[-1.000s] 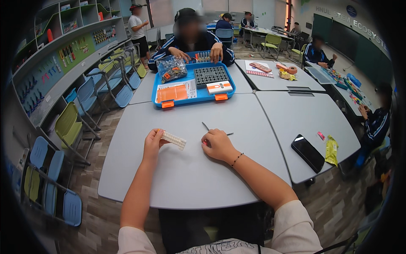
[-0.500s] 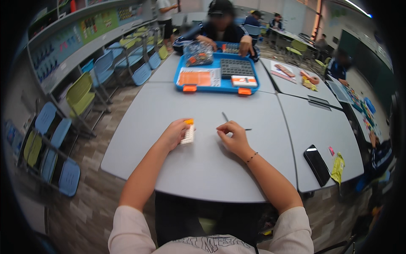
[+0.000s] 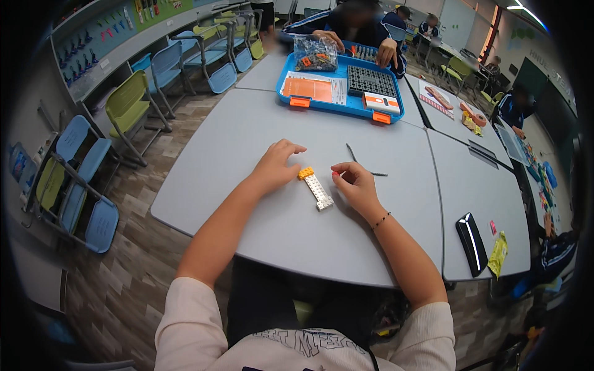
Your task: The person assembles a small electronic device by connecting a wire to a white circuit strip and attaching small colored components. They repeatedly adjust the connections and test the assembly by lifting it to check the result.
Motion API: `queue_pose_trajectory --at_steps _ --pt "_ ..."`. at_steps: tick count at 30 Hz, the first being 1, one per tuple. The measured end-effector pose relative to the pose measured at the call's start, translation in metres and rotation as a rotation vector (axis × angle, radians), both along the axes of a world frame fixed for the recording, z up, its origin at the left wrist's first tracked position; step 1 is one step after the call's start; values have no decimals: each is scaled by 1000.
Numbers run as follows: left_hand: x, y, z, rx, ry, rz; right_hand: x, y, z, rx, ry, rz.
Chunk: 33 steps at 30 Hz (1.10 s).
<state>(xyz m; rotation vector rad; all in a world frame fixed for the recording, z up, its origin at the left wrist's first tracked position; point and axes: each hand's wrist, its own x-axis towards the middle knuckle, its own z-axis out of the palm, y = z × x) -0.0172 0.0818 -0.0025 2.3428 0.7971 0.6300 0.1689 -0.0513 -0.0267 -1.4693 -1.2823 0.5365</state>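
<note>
A small assembly of white building bricks (image 3: 317, 190) with a yellow brick (image 3: 305, 173) at its far end lies on the grey table, between my hands. My left hand (image 3: 278, 166) is just left of it, fingers apart and holding nothing. On the other side, my right hand (image 3: 357, 185) is closed in a pinch on a small red piece (image 3: 335, 174), mostly hidden by the fingertips. Beyond that hand rests a thin, dark, bent cable-like strip (image 3: 371, 173).
A blue tray (image 3: 291, 111) at the far side holds a bag of parts (image 3: 315, 54), a dark grid block (image 3: 373, 82) and a white-orange box (image 3: 380, 103). Another person's hands reach over it. A phone (image 3: 471, 244) and yellow wrapper (image 3: 497, 255) lie right.
My left hand has let go of the brick assembly, which now lies on the table. A red piece now shows in my right hand's pinch. The whole view has shifted.
</note>
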Motion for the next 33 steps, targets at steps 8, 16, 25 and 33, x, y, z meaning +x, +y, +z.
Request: queue_pose_trajectory --at_steps 8,16,25,33 --pt "-1 -5 0 105 60 -267 0 0 -3 23 24 24" --pt "0 -2 6 -39 92 -213 9 3 2 8 261 7" --pt "-2 2 -5 125 59 -230 17 4 3 66 365 -104" --pt "-2 -4 6 88 206 -188 21 6 1 52 414 -87"
